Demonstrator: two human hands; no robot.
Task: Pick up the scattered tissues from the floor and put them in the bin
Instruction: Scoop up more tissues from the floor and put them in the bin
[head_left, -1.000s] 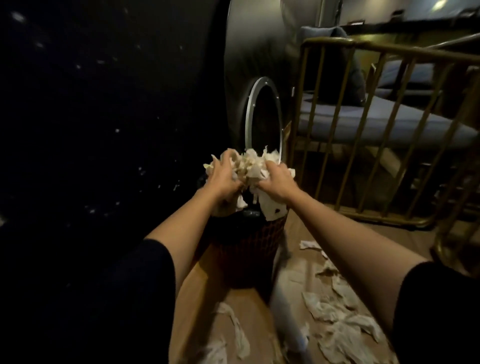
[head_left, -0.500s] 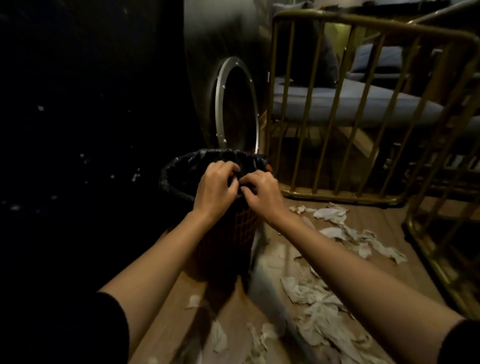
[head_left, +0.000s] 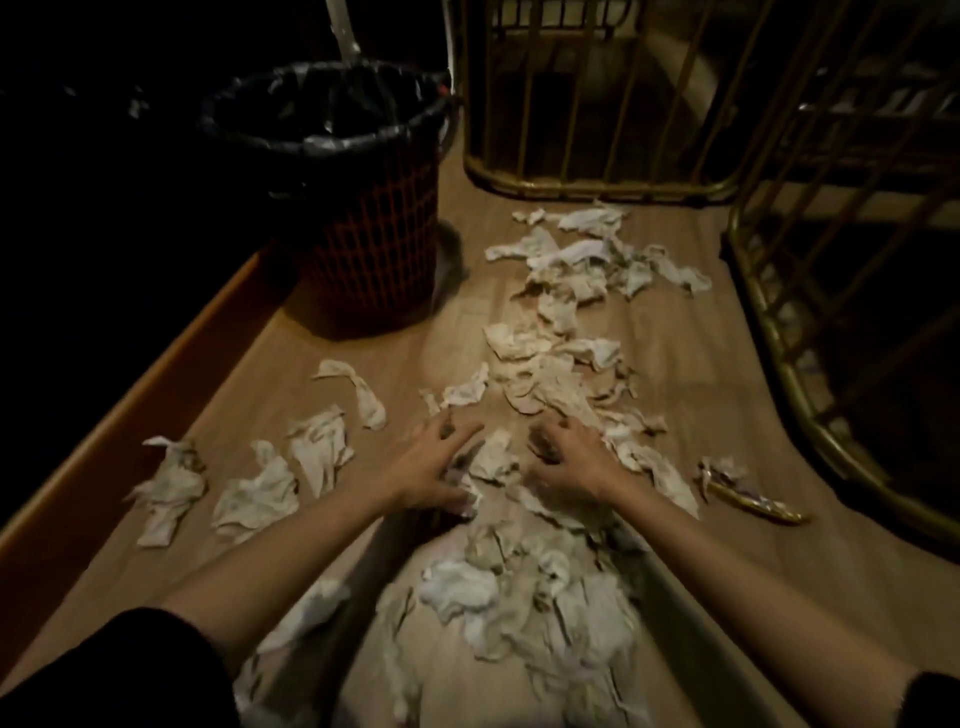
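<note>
Crumpled white tissues lie strewn along the wooden floor, with more near me and to the left. The bin is a red mesh basket with a black liner; it stands at the far left, and its inside looks dark. My left hand and my right hand are down on the floor in the middle of the strewn tissues. Their fingers are spread and bent, pressing on the paper. One crumpled tissue lies between the two hands. Neither hand is closed around anything.
A gold metal railing stands across the far end of the floor, and another curves along the right. A wooden skirting board runs along the left. A yellow wrapper lies at the right, and a white pole rises behind the bin.
Both hands held a bundle of tissues over the bin, pushed it in, then left the rim and came down onto the tissues on the floor. My view tilted down.
</note>
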